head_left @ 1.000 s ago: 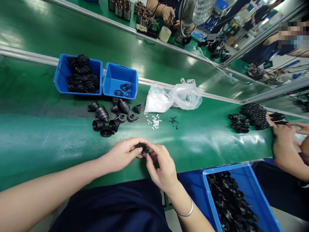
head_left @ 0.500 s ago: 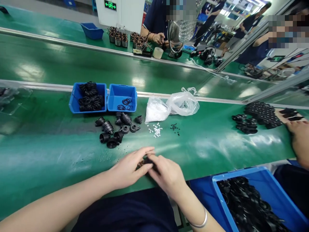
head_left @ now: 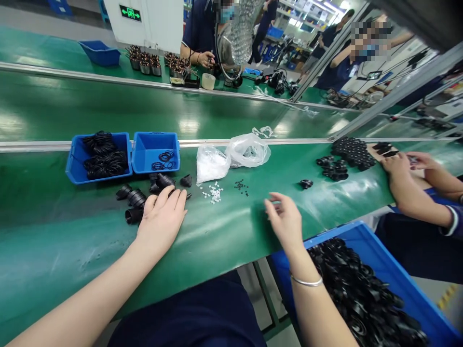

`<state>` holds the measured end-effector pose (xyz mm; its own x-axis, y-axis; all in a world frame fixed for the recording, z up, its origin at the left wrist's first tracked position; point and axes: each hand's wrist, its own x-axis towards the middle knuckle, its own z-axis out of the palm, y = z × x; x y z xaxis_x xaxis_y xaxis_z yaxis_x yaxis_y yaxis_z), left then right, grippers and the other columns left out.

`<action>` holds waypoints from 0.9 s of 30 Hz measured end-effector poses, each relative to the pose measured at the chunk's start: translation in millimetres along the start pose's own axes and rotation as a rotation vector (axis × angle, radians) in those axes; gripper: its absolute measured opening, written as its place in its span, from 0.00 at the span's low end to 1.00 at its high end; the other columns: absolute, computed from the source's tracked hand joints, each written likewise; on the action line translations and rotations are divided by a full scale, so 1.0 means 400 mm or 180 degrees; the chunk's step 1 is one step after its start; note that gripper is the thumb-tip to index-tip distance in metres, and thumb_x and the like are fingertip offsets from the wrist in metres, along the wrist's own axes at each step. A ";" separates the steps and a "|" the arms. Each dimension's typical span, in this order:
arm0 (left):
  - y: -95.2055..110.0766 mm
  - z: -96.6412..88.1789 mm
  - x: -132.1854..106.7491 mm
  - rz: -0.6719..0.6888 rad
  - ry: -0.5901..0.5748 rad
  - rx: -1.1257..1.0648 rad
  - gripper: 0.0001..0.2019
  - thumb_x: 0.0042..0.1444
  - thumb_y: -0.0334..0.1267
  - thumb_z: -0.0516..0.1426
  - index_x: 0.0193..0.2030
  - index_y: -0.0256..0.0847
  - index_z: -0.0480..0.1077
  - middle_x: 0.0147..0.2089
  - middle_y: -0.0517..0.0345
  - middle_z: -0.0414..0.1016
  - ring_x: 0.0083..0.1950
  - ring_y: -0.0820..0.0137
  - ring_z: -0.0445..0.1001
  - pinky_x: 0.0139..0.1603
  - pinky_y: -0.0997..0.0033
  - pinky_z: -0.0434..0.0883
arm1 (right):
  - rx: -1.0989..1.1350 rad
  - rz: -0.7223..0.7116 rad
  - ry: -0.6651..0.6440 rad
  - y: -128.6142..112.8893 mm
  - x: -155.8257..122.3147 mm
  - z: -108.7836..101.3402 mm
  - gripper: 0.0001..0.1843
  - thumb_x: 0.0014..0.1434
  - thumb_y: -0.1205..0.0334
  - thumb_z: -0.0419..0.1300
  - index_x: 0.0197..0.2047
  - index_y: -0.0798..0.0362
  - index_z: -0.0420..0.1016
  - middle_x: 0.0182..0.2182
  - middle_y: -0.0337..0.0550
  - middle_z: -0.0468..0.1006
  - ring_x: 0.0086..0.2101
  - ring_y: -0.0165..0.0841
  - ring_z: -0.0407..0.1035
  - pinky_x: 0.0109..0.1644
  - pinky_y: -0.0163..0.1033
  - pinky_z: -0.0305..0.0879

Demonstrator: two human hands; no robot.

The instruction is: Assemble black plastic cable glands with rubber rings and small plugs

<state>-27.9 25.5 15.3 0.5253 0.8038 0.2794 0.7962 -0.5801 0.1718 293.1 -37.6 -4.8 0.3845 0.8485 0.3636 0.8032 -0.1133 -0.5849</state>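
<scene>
Resting open on black rubber sleeves (head_left: 134,198) towards the far edge of the green conveyor belt (head_left: 231,246), the left hand (head_left: 161,224) grips nothing. The right hand (head_left: 284,222) hovers open over the belt's near edge, showing nothing held, just above a blue bin (head_left: 365,255) heaped with black rubber parts. Black rubber rings (head_left: 162,161) lie in another blue bin (head_left: 155,144) at the far edge.

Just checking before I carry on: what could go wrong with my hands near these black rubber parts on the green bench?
Your left hand rests against the pile of black rubber parts, so it might nudge some toward the small white pieces. Those lie unboxed on the green surface, so they could scatter or mix with the tiny black pieces. Your right hand is close to the heaped blue plastic bin, and a bump might spill its contents.
</scene>
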 end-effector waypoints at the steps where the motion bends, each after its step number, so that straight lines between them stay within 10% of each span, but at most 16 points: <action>1: 0.004 0.001 -0.002 0.0080 -0.0055 -0.0009 0.18 0.63 0.32 0.47 0.59 0.33 0.63 0.57 0.36 0.70 0.62 0.47 0.61 0.55 0.46 0.58 | 0.0172 -0.0278 -0.0308 -0.036 -0.009 0.021 0.14 0.62 0.53 0.53 0.43 0.54 0.72 0.37 0.47 0.75 0.31 0.33 0.70 0.39 0.41 0.69; 8: 0.022 0.003 -0.023 0.0872 -0.0699 -0.0701 0.18 0.64 0.31 0.44 0.60 0.40 0.61 0.58 0.46 0.68 0.57 0.60 0.67 0.56 0.58 0.65 | 0.0089 -0.0687 -0.0981 -0.188 0.001 0.145 0.07 0.62 0.62 0.56 0.34 0.52 0.72 0.31 0.40 0.72 0.34 0.31 0.69 0.39 0.35 0.64; 16: 0.053 0.012 -0.034 0.0245 -0.0421 -0.0403 0.23 0.59 0.48 0.54 0.56 0.36 0.64 0.50 0.42 0.65 0.51 0.53 0.66 0.51 0.51 0.69 | -0.0210 -0.0410 -0.0961 -0.192 0.006 0.174 0.09 0.63 0.58 0.56 0.33 0.50 0.72 0.31 0.38 0.72 0.33 0.30 0.68 0.35 0.33 0.59; 27: 0.042 0.036 -0.038 0.0713 -0.0548 -0.0533 0.14 0.64 0.35 0.50 0.53 0.36 0.68 0.50 0.43 0.68 0.49 0.56 0.66 0.49 0.55 0.70 | 0.0031 -0.0485 -0.0953 -0.184 -0.005 0.168 0.07 0.63 0.61 0.55 0.34 0.50 0.73 0.30 0.38 0.72 0.32 0.30 0.67 0.34 0.33 0.60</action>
<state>-18.2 5.6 0.4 0.7362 0.6560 0.1663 0.6022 -0.7472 0.2812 202.5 3.8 -11.2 0.1084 0.9697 0.2190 0.8362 0.0302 -0.5475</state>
